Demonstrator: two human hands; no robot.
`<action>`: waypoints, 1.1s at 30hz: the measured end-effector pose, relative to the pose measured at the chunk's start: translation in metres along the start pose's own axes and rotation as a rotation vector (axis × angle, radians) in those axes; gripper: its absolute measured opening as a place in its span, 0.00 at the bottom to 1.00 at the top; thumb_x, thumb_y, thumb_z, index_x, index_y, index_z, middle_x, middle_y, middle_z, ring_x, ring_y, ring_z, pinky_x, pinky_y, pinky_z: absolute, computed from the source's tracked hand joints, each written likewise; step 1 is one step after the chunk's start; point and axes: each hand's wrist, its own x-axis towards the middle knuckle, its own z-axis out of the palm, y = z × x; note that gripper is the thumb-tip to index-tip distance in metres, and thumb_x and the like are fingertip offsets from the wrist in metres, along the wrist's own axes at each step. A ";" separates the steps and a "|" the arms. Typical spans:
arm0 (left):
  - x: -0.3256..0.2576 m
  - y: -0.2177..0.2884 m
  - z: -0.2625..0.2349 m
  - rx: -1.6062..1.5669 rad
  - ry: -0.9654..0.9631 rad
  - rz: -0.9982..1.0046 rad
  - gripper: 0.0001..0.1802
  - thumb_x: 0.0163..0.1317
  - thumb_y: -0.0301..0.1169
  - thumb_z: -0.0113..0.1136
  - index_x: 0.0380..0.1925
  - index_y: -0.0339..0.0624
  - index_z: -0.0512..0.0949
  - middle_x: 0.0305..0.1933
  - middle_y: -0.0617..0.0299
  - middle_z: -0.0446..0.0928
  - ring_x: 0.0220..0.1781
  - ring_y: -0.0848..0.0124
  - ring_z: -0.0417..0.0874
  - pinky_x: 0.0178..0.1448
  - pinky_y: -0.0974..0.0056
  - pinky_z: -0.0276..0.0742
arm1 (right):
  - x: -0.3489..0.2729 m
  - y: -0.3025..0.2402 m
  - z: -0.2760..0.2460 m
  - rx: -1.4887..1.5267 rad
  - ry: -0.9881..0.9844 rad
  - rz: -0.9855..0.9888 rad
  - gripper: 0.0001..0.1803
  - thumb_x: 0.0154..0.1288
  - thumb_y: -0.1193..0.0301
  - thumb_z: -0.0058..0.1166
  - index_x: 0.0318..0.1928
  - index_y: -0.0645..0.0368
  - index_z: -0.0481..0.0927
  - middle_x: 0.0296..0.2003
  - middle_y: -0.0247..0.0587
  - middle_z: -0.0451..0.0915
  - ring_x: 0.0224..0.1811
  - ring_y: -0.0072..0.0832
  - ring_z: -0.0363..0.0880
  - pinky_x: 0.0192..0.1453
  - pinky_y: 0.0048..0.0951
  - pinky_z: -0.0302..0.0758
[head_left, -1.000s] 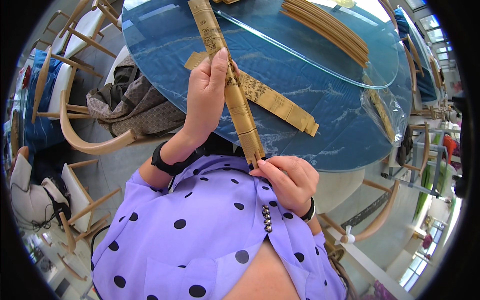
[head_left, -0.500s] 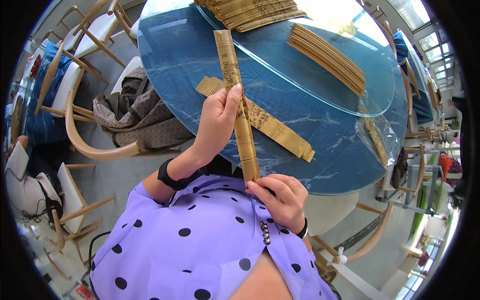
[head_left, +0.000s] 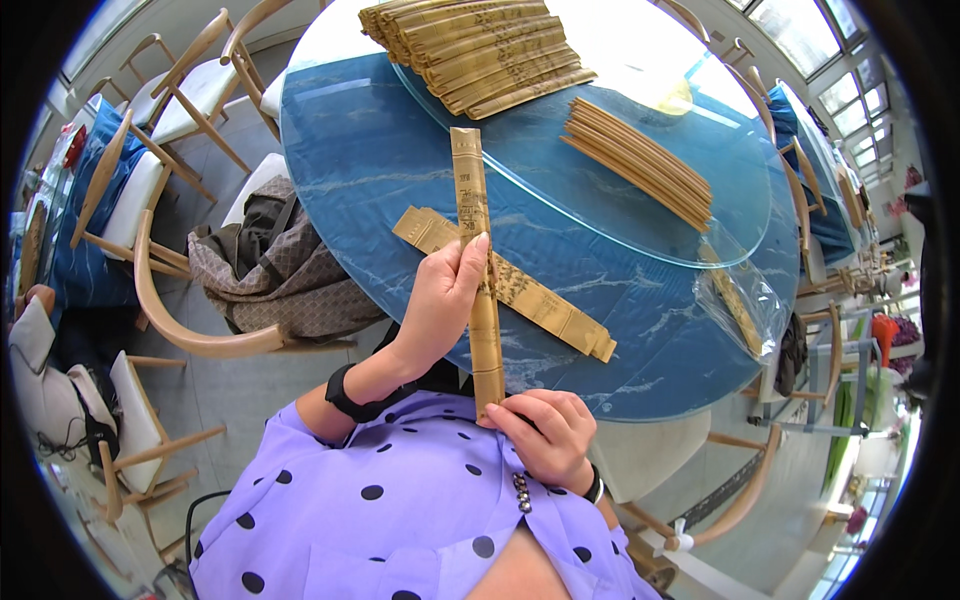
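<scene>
The bamboo strip point(head_left: 476, 270) runs upright through the frame's centre, over the near edge of the blue table point(head_left: 350, 170). I see my left hand point(head_left: 445, 295) wrapped around its middle, and my right hand point(head_left: 545, 432) pinching its lower end. At left a bag point(head_left: 270, 270) lies on a chair point(head_left: 180, 320); a flat strip point(head_left: 520, 290) lies behind; more bundles point(head_left: 640, 160) lie upper right.

bare table point(head_left: 350, 170) left, strip stacks point(head_left: 480, 45) ahead

Round blue marble table point(head_left: 380, 170), wooden chairs point(head_left: 170, 300), grey floor point(head_left: 230, 390), bright windows point(head_left: 840, 50)
</scene>
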 end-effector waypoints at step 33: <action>-0.005 0.002 -0.001 0.001 -0.154 -0.058 0.25 0.82 0.44 0.44 0.28 0.40 0.75 0.26 0.70 0.70 0.30 0.81 0.66 0.38 0.70 0.64 | -0.001 -0.005 0.001 0.122 -0.111 0.034 0.17 0.53 0.73 0.68 0.46 0.53 0.90 0.40 0.33 0.81 0.38 0.27 0.82 0.41 0.29 0.76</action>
